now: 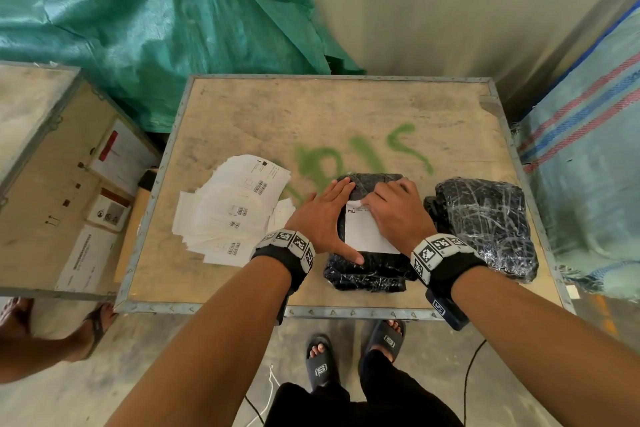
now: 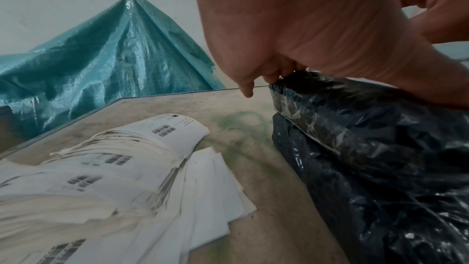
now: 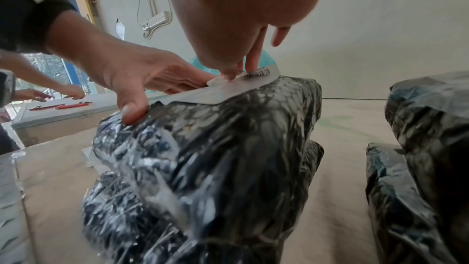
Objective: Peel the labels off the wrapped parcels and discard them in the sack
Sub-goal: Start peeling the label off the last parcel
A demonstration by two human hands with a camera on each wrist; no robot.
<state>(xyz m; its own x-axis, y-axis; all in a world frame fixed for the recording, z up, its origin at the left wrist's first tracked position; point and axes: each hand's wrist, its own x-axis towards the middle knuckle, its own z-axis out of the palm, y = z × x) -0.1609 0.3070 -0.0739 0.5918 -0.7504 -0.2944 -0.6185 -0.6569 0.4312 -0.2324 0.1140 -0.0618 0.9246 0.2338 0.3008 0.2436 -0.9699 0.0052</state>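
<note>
A black parcel (image 1: 367, 267) wrapped in clear film is laid on the wooden crate (image 1: 242, 107), directly in front of the person, so that both hands can reach it easily. A white label (image 1: 367, 232) is stuck on its top face. The left hand (image 1: 325, 218) is pressed flat on the parcel, just left of the label, with the fingers straight and close together and the thumb spread along the near side; the parcel is probably held down in this way so that it is not lifted when the label is pulled. The right hand (image 1: 398, 215) is placed over the far edge of the label. In the right wrist view, its fingertips (image 3: 229, 74) are pinched on the far corner, which is already raised from the film. The peeling seems only started, because most of the label is lying flat.

A second parcel (image 1: 485, 222) is waiting just to the right. A heap of loose labels (image 1: 228, 211) is piled to the left on the crate. A woven sack (image 1: 595, 156) is seen at the right edge, near the crate, possibly for the discarding.
</note>
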